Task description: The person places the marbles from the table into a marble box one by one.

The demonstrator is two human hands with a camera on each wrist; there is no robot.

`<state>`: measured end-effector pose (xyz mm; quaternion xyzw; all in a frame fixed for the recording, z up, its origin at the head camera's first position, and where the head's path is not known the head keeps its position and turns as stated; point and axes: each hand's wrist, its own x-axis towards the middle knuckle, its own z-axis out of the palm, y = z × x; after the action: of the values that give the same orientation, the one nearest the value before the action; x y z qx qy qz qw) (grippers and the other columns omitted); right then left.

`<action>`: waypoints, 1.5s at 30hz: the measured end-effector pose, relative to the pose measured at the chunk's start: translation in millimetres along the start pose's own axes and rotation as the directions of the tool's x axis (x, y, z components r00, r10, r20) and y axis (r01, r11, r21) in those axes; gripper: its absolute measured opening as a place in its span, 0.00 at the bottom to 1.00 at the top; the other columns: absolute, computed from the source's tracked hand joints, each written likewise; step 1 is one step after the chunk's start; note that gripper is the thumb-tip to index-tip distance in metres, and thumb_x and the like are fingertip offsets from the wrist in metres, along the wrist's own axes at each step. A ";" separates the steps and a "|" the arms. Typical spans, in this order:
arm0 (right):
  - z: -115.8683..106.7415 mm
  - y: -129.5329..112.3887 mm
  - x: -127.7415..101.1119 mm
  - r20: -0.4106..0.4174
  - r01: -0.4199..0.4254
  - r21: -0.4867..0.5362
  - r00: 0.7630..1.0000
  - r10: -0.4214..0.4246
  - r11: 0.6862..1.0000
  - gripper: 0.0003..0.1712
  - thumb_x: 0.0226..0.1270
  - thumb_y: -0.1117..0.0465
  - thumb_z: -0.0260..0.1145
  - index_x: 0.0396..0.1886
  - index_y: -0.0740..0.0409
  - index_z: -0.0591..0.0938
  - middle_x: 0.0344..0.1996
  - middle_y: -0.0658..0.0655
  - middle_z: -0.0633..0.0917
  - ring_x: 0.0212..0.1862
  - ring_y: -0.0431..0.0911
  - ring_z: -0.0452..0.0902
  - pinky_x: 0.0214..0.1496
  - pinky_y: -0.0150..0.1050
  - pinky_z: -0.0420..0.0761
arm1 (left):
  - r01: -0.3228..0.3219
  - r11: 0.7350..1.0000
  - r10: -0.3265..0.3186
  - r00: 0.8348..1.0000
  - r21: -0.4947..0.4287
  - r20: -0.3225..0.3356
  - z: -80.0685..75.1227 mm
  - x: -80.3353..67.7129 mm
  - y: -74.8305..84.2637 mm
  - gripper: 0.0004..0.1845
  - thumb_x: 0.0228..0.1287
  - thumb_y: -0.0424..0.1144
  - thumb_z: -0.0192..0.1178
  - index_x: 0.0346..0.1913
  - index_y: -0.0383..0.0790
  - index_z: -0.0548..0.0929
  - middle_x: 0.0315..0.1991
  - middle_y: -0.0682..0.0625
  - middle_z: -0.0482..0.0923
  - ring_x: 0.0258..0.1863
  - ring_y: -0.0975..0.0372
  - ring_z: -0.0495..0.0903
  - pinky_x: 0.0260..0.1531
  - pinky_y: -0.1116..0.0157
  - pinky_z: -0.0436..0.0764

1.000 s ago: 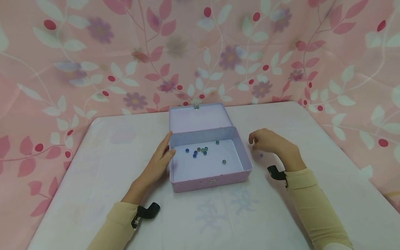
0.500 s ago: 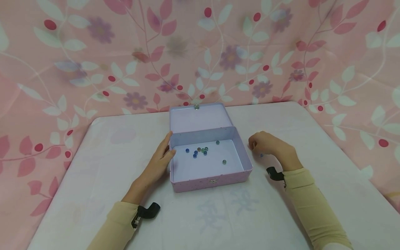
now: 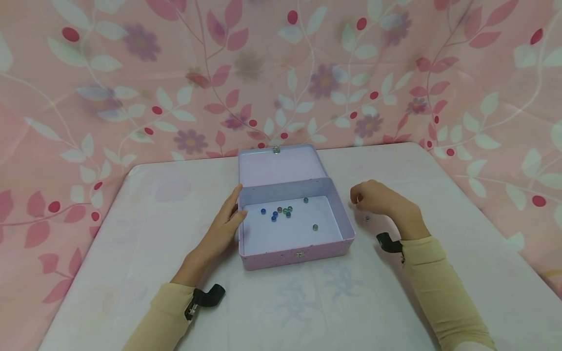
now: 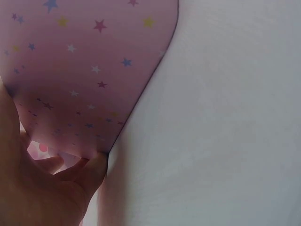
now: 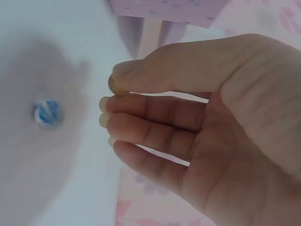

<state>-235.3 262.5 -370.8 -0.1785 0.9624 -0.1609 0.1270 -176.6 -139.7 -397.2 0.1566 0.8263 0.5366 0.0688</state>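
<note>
The left hand (image 3: 221, 226) lies flat against the left wall of the open tin box (image 3: 293, 253), fingers straight, steadying it. The right hand (image 3: 379, 201) hovers right of the box, thumb and fingertips nearly together; its grip seems to hold nothing. A blue marble (image 5: 47, 112) lies on the counter (image 3: 145, 229) just below this hand, apart from the fingers. To pick it well, I think, pinch from both sides so it does not roll. Several marbles (image 3: 281, 212) sit inside the box. A white cloth covers the counter; a pink floral curtain (image 3: 131, 73) hangs behind.
</note>
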 end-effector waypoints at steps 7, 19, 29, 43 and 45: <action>-9.9 -11.7 -4.7 -0.094 0.069 -0.038 0.993 -0.073 0.997 0.07 0.62 0.68 0.63 0.37 0.60 0.85 0.32 0.55 0.84 0.35 0.47 0.76 0.40 0.44 0.79 | 0.001 1.000 -0.001 1.000 0.000 -0.003 -1.5 -0.5 -1.2 0.36 0.77 0.39 0.43 0.81 0.50 0.41 0.82 0.52 0.37 0.81 0.49 0.45 0.78 0.46 0.51; -18.5 -57.1 -18.3 -0.166 0.182 -0.018 0.969 -0.182 0.983 0.07 0.63 0.67 0.65 0.39 0.55 0.85 0.32 0.49 0.83 0.37 0.45 0.75 0.42 0.40 0.78 | -0.002 1.000 0.002 1.000 0.003 -0.010 -2.1 -1.3 -3.8 0.36 0.78 0.39 0.43 0.81 0.50 0.41 0.82 0.51 0.36 0.81 0.49 0.44 0.78 0.45 0.51; -4.9 -79.0 -17.8 -0.175 0.290 -0.041 0.940 -0.292 0.956 0.07 0.63 0.69 0.67 0.36 0.53 0.84 0.31 0.47 0.82 0.36 0.42 0.74 0.41 0.38 0.79 | 0.007 1.000 -0.007 1.000 -0.005 -0.011 -0.4 -2.0 -8.3 0.36 0.78 0.39 0.43 0.81 0.50 0.41 0.82 0.51 0.36 0.81 0.48 0.44 0.77 0.45 0.51; 35.9 -91.5 -0.8 -0.033 0.341 -0.099 0.938 -0.346 0.935 0.05 0.63 0.69 0.66 0.32 0.55 0.84 0.28 0.47 0.80 0.32 0.40 0.71 0.38 0.34 0.76 | -0.018 1.000 0.018 1.000 -0.008 -0.001 -0.1 0.1 -8.9 0.36 0.78 0.40 0.44 0.81 0.49 0.40 0.82 0.51 0.37 0.81 0.48 0.45 0.77 0.44 0.51; 40.9 -90.9 0.9 -0.031 0.328 -0.132 0.942 -0.335 0.935 0.05 0.63 0.68 0.67 0.31 0.54 0.83 0.27 0.47 0.80 0.31 0.40 0.71 0.38 0.34 0.76 | -0.016 1.000 0.016 1.000 -0.010 0.002 0.2 0.9 -8.3 0.36 0.78 0.40 0.44 0.81 0.50 0.40 0.82 0.51 0.37 0.81 0.48 0.45 0.77 0.45 0.51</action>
<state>-196.3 170.9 -376.1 -0.3415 0.9297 -0.1240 0.0612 -178.9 -142.3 -404.8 0.1633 0.8224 0.5409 0.0664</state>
